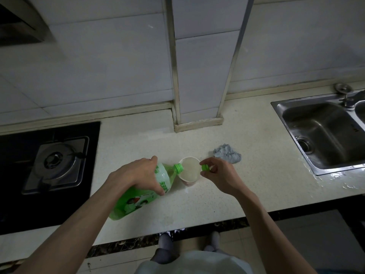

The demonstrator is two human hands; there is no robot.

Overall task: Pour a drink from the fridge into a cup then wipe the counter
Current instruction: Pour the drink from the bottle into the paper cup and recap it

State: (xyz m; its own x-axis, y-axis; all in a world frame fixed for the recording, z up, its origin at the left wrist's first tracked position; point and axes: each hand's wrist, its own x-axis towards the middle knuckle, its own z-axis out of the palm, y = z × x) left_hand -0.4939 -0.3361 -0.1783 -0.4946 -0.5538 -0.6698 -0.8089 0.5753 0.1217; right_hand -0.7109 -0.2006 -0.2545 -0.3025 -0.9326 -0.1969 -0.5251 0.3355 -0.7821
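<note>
My left hand (136, 175) grips a large green drink bottle (142, 194) and holds it tipped steeply, its open neck over the rim of a white paper cup (189, 172). The cup stands on the pale counter (237, 194) and holds pale liquid close to its rim. My right hand (219, 175) rests at the cup's right rim and pinches the green bottle cap (205, 167) between thumb and fingers. A crumpled grey-blue cloth (227, 153) lies on the counter just behind and to the right of the cup.
A black gas hob (49, 165) fills the counter's left side. A steel sink (320, 133) with a tap sits at the right, with wet patches along its front edge. A tiled column (197, 76) juts out from the back wall.
</note>
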